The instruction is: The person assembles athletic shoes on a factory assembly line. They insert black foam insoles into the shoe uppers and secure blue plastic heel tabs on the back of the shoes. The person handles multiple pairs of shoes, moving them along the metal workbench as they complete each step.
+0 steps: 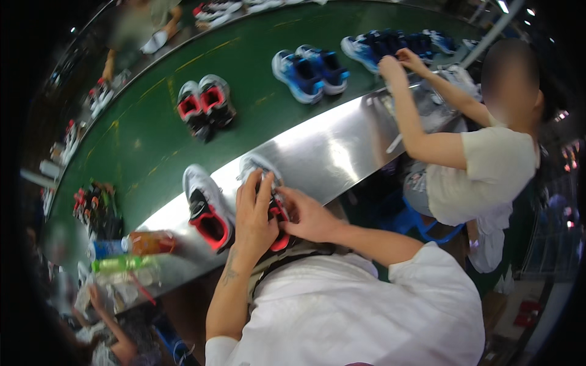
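Note:
A white-and-grey sneaker (259, 163) with a red lining rests at the steel edge in front of me, its heel toward my body. My left hand (255, 215) lies over its upper and side, fingers reaching along the laces. My right hand (310, 215) grips the collar from the right, thumb and fingers bent around it. What the fingertips press on is partly hidden. Just left of my left hand stands the matching sneaker (207, 204), untouched, with a black tongue and red lining.
On the green belt (146, 152) stand a red-lined sneaker pair (206, 104) and blue sneakers (310, 73). Drink bottles (149, 242) lie on the steel ledge (332, 146) at left. A co-worker (482, 158) at right handles blue sneakers; other people work at the far left.

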`<state>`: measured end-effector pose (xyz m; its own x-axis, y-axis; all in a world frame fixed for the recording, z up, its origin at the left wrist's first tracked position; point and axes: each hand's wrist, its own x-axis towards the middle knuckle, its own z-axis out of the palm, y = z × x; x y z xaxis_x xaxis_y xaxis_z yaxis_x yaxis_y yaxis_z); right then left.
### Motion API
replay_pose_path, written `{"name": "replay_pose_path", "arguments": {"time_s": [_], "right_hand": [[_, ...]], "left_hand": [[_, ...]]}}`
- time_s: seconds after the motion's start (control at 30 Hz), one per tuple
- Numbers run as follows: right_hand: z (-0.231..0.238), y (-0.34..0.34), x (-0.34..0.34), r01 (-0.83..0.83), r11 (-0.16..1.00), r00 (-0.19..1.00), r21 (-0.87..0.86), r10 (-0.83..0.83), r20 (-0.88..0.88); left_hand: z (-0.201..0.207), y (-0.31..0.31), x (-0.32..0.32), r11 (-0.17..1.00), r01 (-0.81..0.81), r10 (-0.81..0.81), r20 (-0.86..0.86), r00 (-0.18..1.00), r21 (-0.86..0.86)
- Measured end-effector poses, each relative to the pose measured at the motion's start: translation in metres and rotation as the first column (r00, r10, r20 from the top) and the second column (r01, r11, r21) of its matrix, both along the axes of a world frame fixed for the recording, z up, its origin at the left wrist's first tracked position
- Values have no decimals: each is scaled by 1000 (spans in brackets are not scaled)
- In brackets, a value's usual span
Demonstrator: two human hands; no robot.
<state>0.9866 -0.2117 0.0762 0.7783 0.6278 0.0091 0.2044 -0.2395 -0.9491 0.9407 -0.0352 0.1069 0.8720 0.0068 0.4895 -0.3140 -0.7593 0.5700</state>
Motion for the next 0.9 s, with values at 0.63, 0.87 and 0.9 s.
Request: {"name": "replay_pose_path", "arguments": {"time_s": [0.63,0.87,0.9], "right_hand": [[84,71,93,-507,534,625,-677,769,139],[66,53,89,-524,728,631,-443,681,373],[62,51,93,-539,712,606,-450,699,380]], "left_hand": [[-35,10,-30,873,-405,377,-150,914,-272],[-36,7,-29,865,-442,460,24,887,-238],[-36,7,-29,870,-440,464,66,884,-220]]}}
